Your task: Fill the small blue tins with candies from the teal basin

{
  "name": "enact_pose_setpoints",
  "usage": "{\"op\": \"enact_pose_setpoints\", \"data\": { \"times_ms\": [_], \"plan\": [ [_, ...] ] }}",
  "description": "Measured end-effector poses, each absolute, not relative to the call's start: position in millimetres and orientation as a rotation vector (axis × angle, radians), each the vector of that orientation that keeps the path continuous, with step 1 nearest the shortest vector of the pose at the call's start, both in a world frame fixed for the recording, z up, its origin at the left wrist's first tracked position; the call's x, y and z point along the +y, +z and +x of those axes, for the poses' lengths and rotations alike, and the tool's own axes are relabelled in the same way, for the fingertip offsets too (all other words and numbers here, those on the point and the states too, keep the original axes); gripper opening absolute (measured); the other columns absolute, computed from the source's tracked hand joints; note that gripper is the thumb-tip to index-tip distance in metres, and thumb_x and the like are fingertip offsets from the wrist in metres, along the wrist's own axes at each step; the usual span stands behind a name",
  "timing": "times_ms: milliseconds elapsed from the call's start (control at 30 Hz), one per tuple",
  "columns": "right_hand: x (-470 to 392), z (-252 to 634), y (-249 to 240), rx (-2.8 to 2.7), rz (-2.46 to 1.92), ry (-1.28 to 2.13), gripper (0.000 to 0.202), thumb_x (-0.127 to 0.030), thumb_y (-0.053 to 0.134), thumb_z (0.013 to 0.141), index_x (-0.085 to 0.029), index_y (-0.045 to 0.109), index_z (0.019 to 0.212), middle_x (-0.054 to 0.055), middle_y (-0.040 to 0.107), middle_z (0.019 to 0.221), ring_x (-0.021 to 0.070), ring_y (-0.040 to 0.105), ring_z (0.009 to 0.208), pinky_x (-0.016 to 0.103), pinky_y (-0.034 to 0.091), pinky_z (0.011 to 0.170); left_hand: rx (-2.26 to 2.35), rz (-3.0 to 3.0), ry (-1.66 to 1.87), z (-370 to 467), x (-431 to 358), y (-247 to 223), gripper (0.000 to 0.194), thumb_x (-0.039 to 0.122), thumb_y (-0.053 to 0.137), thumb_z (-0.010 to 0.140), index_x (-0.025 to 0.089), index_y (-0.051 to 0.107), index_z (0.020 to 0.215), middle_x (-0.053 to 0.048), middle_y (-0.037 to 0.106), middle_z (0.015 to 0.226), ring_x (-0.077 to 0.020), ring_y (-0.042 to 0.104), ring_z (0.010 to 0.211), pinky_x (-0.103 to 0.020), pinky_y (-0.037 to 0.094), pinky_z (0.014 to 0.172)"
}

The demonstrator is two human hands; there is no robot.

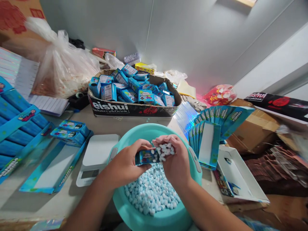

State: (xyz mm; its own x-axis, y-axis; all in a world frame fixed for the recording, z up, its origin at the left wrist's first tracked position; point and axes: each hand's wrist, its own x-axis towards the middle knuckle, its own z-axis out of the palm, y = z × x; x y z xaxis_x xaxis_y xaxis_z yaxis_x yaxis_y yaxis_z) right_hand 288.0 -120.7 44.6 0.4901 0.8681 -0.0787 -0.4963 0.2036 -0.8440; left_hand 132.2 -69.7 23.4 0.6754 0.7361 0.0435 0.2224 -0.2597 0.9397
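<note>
Gripping a small blue box (pixel 146 157) above the turquoise basin (pixel 134 131), the left hand (pixel 131 160) appears in the head view with thumb and fingers closed on its sides. The right hand (pixel 178 157), cupped and partly open, holds pale sweets (pixel 165 151) at the box's end. More sweets are heaped below. On the worktop (pixel 29 207), a white scale (pixel 101 149) and upright blue trays (pixel 208 142) crowd the basin left and right; a carton (pixel 132 110) of boxes stands behind.
</note>
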Motion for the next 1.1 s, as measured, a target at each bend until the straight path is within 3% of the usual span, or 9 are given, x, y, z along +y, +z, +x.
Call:
{"op": "enact_pose_setpoints", "data": {
  "times_ms": [67, 233, 433, 700, 800, 933, 1100],
  "plan": [
    [-120.9, 286.9, 45.4, -0.509, -0.947, 0.990, 0.015, -0.029, 0.063, 0.083, -0.021, 0.066, 0.071, 0.001, 0.073, 0.077, 0.0181, 0.070, 0.080, 0.033, 0.056, 0.082, 0.774, 1.797, 0.600, 132.1, -70.0, 25.4, 0.049, 0.021, 0.078, 0.075, 0.032, 0.058, 0.118, 0.003, 0.069, 0.124, -0.0211, 0.064, 0.119, -0.028, 0.051, 0.094],
    [-119.7, 288.6, 44.7, -0.565, -0.945, 1.013, 0.019, -0.031, 0.063, 0.085, -0.020, 0.067, 0.070, 0.001, 0.073, 0.080, 0.0193, 0.072, 0.083, 0.033, 0.057, 0.083, 0.779, 1.915, 0.535, 132.6, -67.6, 27.1, 0.027, 0.022, 0.075, 0.079, 0.030, 0.067, 0.103, 0.005, 0.073, 0.107, -0.0189, 0.068, 0.101, -0.028, 0.052, 0.088],
    [-120.6, 290.5, 41.3, -0.603, -0.854, 1.049, 0.025, -0.031, 0.059, 0.092, -0.020, 0.067, 0.072, 0.002, 0.072, 0.081, 0.0200, 0.072, 0.085, 0.035, 0.057, 0.087, 0.643, 1.932, 0.643, 133.7, -66.0, 21.2, 0.021, 0.014, 0.069, 0.083, 0.027, 0.075, 0.098, -0.001, 0.072, 0.123, -0.0192, 0.063, 0.122, -0.028, 0.048, 0.103],
    [-121.1, 293.3, 39.1, -0.649, -0.793, 1.065, 0.030, -0.036, 0.054, 0.097, -0.021, 0.069, 0.076, 0.002, 0.074, 0.089, 0.0216, 0.072, 0.097, 0.039, 0.053, 0.099, 0.584, 1.969, 0.646, 132.2, -65.9, 15.0, 0.029, 0.016, 0.065, 0.088, 0.035, 0.078, 0.105, 0.000, 0.066, 0.134, -0.0193, 0.062, 0.124, -0.029, 0.052, 0.101],
    [-121.0, 296.2, 40.1, -0.726, -0.762, 1.100, 0.032, -0.046, 0.050, 0.099, -0.025, 0.072, 0.090, 0.003, 0.074, 0.110, 0.0242, 0.065, 0.119, 0.043, 0.043, 0.112, 0.612, 1.987, 0.641, 132.1, -65.5, 16.8, 0.033, 0.015, 0.064, 0.087, 0.034, 0.077, 0.110, -0.001, 0.067, 0.131, -0.0197, 0.063, 0.122, -0.030, 0.052, 0.101],
    [-123.1, 298.7, 45.2, -0.767, -0.670, 1.222, 0.044, -0.061, 0.040, 0.100, -0.034, 0.063, 0.124, 0.002, 0.061, 0.145, 0.0239, 0.048, 0.141, 0.048, 0.030, 0.122, 0.609, 2.018, 0.592, 132.7, -66.3, 20.7, 0.029, 0.017, 0.067, 0.086, 0.030, 0.076, 0.110, -0.003, 0.069, 0.128, -0.0207, 0.064, 0.119, -0.031, 0.051, 0.104],
    [-125.8, 303.5, 48.4, -0.728, -0.635, 1.083, 0.041, -0.059, 0.042, 0.099, -0.031, 0.065, 0.120, 0.005, 0.068, 0.135, 0.0250, 0.056, 0.134, 0.050, 0.034, 0.119, 0.620, 2.058, 0.621, 132.1, -70.4, 19.7, 0.026, 0.015, 0.069, 0.084, 0.029, 0.073, 0.105, 0.000, 0.071, 0.127, -0.0193, 0.063, 0.121, -0.031, 0.049, 0.105]
  ]
}}
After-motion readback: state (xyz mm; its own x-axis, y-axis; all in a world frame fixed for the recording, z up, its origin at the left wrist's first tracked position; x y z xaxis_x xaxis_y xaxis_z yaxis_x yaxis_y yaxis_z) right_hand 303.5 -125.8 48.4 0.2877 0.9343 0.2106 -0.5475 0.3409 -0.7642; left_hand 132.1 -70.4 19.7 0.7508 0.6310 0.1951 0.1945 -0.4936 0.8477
